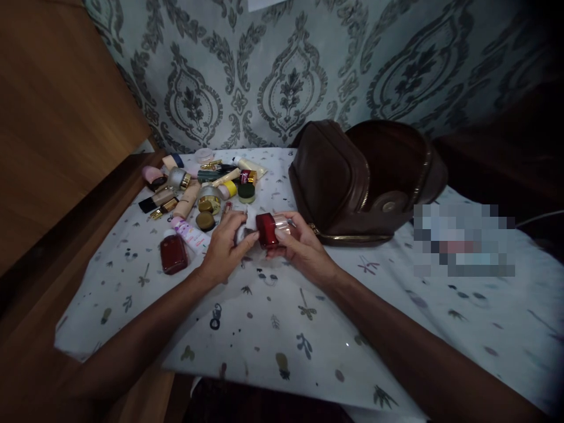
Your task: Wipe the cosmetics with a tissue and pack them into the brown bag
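Where printed cloth [282, 314] lies beneath, the brown bag [326, 182] gapes, presumably for access; your right hand [306, 249] grasps the red bottle [265, 230] by its clear cap [282, 222], apparently for steadiness, beside the bag; your left hand [223, 245] holds something pale [242, 235], too blurred to identify.

Wall [238, 70]: covered in grey damask paper. White item [264, 3]: at top edge, cut off by the frame. Wooden panel [57, 117]: brown, left of the worktop [211, 371]. Cloth [268, 311]: white, printed with leaves and dragonflies, covers the worktop. Pixelated patch [465, 241]: at right, contents unreadable. Thin pale cable [541, 217]: extends rightward beside it.
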Available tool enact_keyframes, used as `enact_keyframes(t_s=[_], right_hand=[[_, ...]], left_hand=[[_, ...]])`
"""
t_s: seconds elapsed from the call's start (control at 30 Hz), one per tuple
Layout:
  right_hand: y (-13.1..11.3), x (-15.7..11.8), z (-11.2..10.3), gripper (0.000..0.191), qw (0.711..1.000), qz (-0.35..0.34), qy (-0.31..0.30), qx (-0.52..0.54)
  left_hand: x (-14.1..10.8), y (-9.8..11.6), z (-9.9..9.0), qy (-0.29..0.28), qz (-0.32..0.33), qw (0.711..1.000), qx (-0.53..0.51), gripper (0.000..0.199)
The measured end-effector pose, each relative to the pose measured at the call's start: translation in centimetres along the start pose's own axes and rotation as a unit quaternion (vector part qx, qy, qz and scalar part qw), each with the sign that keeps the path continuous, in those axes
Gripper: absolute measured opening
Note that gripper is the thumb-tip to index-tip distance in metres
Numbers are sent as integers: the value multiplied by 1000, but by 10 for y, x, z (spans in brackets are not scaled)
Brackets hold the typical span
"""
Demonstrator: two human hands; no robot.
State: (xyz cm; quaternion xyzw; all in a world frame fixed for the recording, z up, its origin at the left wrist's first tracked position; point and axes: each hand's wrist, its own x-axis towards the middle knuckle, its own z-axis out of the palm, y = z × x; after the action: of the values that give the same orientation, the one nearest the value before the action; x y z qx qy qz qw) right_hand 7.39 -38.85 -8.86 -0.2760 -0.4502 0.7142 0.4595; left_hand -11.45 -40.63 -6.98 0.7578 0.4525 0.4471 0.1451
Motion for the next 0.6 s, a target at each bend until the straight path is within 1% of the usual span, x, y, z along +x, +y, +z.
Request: enact_keyframes(t_s=[0.13,0.27,0.4,0.53,0.6], right_hand=[[0,1,1,61,1000,-2,5,-16],[2,2,-1,56,1000,2,4,-16],[3,3,-3,56,1000,13,3,-23],[3,2,-3,54,1000,15,0,-24],[3,2,-2,52,1000,16,4,-23]], left_hand=[[-3,4,1,-9,26,1000,15,28],[-5,2,2,-23,58,997,34,35],[-7,-3,3,-29,92,994,59,43],[-7,-5,3,-49,140,982,117,47],[-7,-5,3,-55,161,974,148,45]])
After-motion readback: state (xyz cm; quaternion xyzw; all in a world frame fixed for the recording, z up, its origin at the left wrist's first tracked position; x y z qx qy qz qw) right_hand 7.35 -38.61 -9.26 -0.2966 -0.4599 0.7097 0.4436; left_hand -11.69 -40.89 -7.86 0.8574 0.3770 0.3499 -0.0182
